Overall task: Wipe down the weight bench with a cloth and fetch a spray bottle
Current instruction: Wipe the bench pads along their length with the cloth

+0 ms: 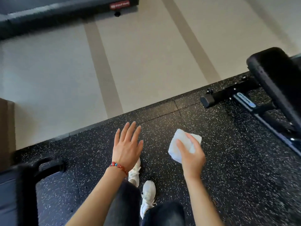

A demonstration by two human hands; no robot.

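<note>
My right hand [190, 156] grips a folded white cloth [180, 142] in the air above the speckled black rubber floor. My left hand [127, 146], with a red bead bracelet at the wrist, is spread flat with straight fingers and holds nothing. The weight bench [276, 82], with a black pad and a black metal frame, stands at the right edge, well apart from both hands. No spray bottle is in view.
A pale floor with darker stripes [104, 75] lies beyond the rubber mat. A dark machine base [65, 8] sits at the top left. Another black frame and blue pad [24, 185] fill the lower left. My white shoes [147, 198] stand below the hands.
</note>
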